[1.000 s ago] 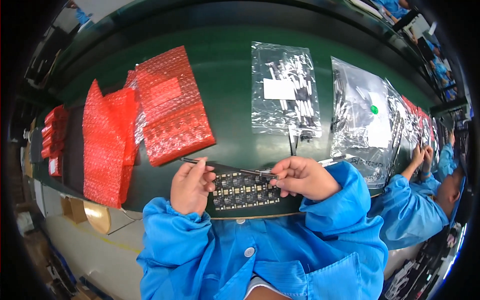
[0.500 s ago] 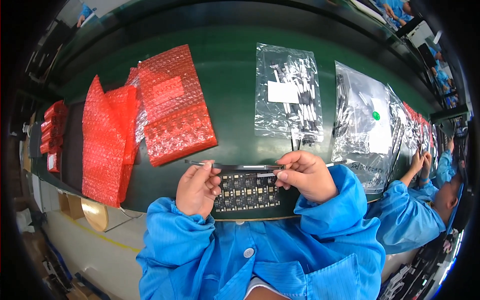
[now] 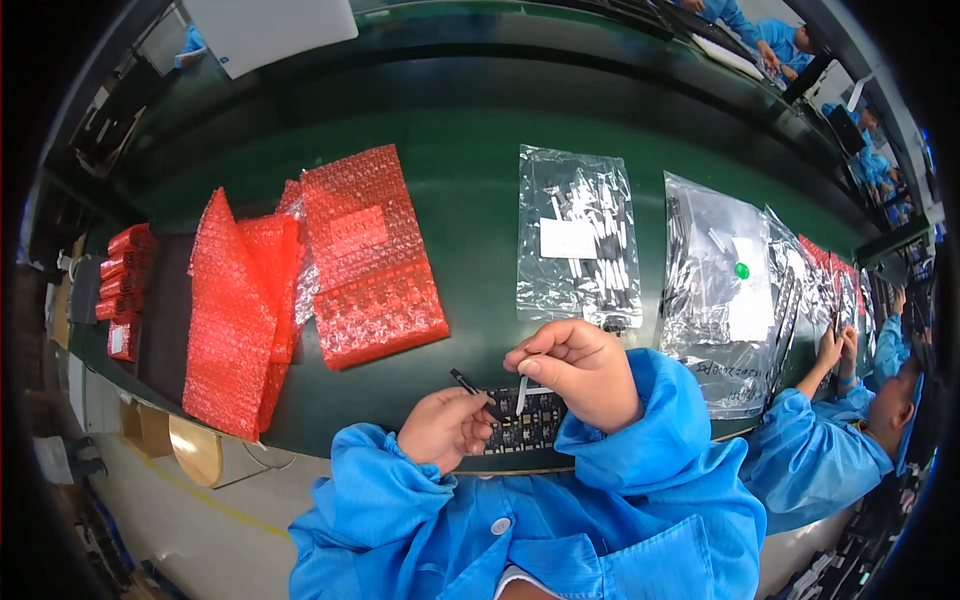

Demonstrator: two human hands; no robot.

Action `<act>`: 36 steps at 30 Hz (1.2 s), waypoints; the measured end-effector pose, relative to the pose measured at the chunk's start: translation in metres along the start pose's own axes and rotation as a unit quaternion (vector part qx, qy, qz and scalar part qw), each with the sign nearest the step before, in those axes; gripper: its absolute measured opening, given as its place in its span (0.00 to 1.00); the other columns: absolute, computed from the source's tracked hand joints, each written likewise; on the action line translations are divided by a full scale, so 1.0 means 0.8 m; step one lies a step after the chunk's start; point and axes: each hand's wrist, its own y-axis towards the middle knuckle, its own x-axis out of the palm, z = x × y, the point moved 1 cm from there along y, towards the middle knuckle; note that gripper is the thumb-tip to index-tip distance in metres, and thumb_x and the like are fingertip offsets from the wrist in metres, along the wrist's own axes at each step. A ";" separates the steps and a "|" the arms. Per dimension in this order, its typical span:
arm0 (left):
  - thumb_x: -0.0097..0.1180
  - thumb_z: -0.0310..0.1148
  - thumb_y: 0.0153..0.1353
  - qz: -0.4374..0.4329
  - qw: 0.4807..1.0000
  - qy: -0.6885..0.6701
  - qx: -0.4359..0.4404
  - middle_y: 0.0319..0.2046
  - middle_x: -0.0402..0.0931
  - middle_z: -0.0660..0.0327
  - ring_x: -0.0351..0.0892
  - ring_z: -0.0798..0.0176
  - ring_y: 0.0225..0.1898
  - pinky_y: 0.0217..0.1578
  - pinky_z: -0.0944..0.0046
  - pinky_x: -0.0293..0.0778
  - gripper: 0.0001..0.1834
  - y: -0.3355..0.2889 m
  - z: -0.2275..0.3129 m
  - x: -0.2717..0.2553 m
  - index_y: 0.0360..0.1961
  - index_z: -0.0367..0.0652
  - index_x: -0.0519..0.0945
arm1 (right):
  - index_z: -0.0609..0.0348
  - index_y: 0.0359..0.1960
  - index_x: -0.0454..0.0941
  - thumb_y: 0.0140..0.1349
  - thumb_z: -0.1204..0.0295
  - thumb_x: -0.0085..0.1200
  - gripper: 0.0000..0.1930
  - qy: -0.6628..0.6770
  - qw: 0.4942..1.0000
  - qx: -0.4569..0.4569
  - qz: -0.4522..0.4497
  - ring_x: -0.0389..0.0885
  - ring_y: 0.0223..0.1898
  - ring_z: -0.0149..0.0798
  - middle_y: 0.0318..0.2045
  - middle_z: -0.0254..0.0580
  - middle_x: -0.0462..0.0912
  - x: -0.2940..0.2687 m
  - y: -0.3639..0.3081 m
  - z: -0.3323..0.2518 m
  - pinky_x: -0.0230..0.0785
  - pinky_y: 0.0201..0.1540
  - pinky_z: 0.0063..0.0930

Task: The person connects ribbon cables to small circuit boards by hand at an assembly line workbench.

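Observation:
A dark panel of small circuit boards (image 3: 530, 432) lies at the near table edge, partly covered by both hands. Just left of it, my left hand (image 3: 447, 428) is closed on a thin black strip (image 3: 466, 381) like a flat flexible cable; its dark end sticks up past the fingers. My right hand (image 3: 588, 375) pinches a narrow white strip (image 3: 521, 396) between thumb and forefinger, and this hangs down over the panel's upper edge. Beyond my right hand lies a clear plastic bag (image 3: 530, 290) with many black-and-white strips inside and a white label.
Red bubble-wrap pouches (image 3: 385, 320) lie to the left, with small red bundles (image 3: 128, 262) farther left. On the right is another large clear bag (image 3: 700, 340) with a green dot. A co-worker in a blue sleeve (image 3: 820, 425) sits close by on the right.
The black strip was stretched level between both hands; now only my left hand holds it, tilted. My right hand has a white strip apart from it. The view has shifted upward.

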 end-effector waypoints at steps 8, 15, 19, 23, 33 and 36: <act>0.49 0.36 0.62 0.006 0.999 -0.033 0.010 0.23 0.73 0.61 0.71 0.70 0.20 0.17 0.71 0.66 0.11 -0.009 0.006 0.008 0.30 0.39 0.74 | 0.63 0.42 0.69 0.58 0.80 0.52 0.11 0.012 0.992 0.109 0.067 0.80 0.37 0.35 0.37 0.48 0.80 0.004 0.007 -0.007 0.73 0.37 0.23; 0.64 0.37 0.48 0.108 0.754 0.501 0.410 0.15 0.71 0.61 0.72 0.69 0.17 0.18 0.65 0.66 0.13 -0.056 0.031 0.006 0.28 0.38 0.77 | 0.61 0.43 0.69 0.59 0.77 0.52 0.11 0.035 0.985 0.135 0.103 0.80 0.35 0.36 0.38 0.46 0.80 0.008 0.011 -0.013 0.71 0.30 0.20; 0.61 0.35 0.49 0.070 0.676 0.613 0.403 0.18 0.74 0.59 0.75 0.58 0.21 0.21 0.60 0.69 0.08 -0.060 0.050 0.053 0.26 0.42 0.79 | 0.65 0.44 0.68 0.59 0.76 0.53 0.13 0.005 0.989 0.134 0.064 0.79 0.37 0.33 0.38 0.47 0.80 0.021 0.009 -0.011 0.72 0.35 0.21; 0.59 0.31 0.51 0.061 0.717 0.538 0.438 0.22 0.76 0.55 0.77 0.54 0.24 0.24 0.60 0.71 0.06 -0.052 0.042 0.048 0.28 0.40 0.80 | 0.67 0.47 0.68 0.59 0.78 0.52 0.14 -0.032 0.995 0.091 -0.024 0.77 0.43 0.32 0.40 0.45 0.79 0.030 0.005 -0.010 0.71 0.44 0.23; 0.59 0.31 0.54 0.060 0.822 0.422 0.379 0.23 0.77 0.55 0.77 0.67 0.24 0.25 0.68 0.70 0.09 -0.050 0.031 0.052 0.32 0.35 0.79 | 0.67 0.41 0.72 0.59 0.78 0.52 0.09 -0.020 0.997 0.039 -0.064 0.76 0.41 0.28 0.40 0.42 0.78 0.028 -0.008 -0.011 0.69 0.44 0.20; 0.60 0.31 0.52 -0.005 0.853 0.374 0.363 0.23 0.77 0.56 0.77 0.64 0.23 0.25 0.67 0.71 0.11 -0.048 0.030 0.044 0.35 0.36 0.79 | 0.66 0.38 0.74 0.59 0.78 0.52 0.06 -0.110 0.993 0.016 -0.041 0.77 0.36 0.29 0.36 0.41 0.79 0.036 -0.006 -0.031 0.69 0.39 0.20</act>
